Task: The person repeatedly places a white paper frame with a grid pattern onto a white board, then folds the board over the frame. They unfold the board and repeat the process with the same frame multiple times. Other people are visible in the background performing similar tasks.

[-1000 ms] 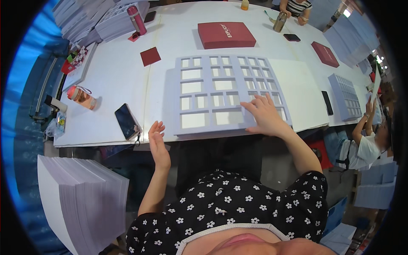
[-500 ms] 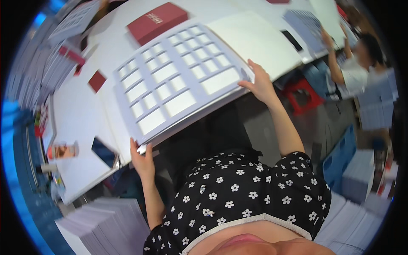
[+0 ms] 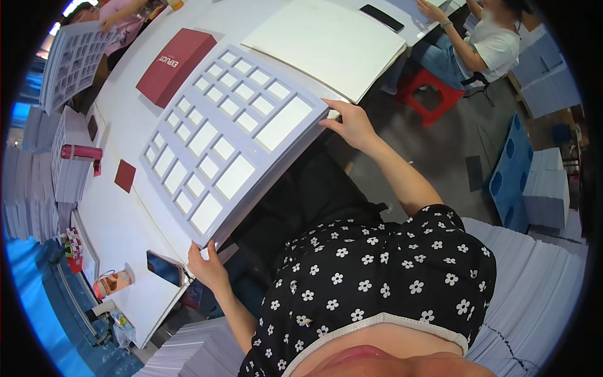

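A pale grey-lavender panel (image 3: 200, 164) with rows of rectangular cut-outs lies in front of me on the white table, white showing through its openings. Its near edge reaches over the table's front edge. My left hand (image 3: 208, 269) pinches the panel's near left corner between thumb and fingers. At the near right corner, my right hand (image 3: 352, 124) grips the edge the same way, thumb apart from the fingers. A dark red lidded box (image 3: 176, 66) stands just beyond the panel, and large white boards (image 3: 326, 41) lie to its right.
To the left are a small dark red card (image 3: 125, 176), a phone (image 3: 164, 269), a cup (image 3: 113, 284), a pink bottle (image 3: 81, 152) and stacked panels (image 3: 28, 182). One co-worker holds a similar panel (image 3: 75, 63); another sits right near a red stool (image 3: 430, 94). Paper stacks (image 3: 534, 289) flank me.
My view has turned, so the table and panel appear rotated. Both hands still hold the panel's near corners. At the far left, a co-worker with a panel has come more fully into view.
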A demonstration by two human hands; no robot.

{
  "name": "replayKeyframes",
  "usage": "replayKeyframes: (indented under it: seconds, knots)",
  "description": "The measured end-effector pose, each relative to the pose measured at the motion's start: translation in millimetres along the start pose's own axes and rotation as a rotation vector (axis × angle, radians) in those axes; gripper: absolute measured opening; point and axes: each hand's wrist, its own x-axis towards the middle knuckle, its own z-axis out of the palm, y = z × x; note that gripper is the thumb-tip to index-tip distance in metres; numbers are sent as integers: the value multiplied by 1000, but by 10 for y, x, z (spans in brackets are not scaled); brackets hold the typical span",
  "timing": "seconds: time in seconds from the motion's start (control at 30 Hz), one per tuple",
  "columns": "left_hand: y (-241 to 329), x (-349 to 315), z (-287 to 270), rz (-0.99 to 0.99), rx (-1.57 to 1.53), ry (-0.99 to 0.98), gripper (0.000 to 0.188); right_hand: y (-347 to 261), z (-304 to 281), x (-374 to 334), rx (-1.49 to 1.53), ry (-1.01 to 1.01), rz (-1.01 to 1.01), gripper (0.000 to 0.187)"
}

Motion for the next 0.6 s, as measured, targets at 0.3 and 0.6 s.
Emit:
replayKeyframes:
  seconds: [0.3, 0.6]
  knots:
    - [-33, -73, -82, -48, -7, 8, 44, -38, -139, -43, -100, 24, -52, 46]
    - [-297, -52, -180, -230, -440, 106, 41, 481, -430, 565, -962, -135, 101, 56]
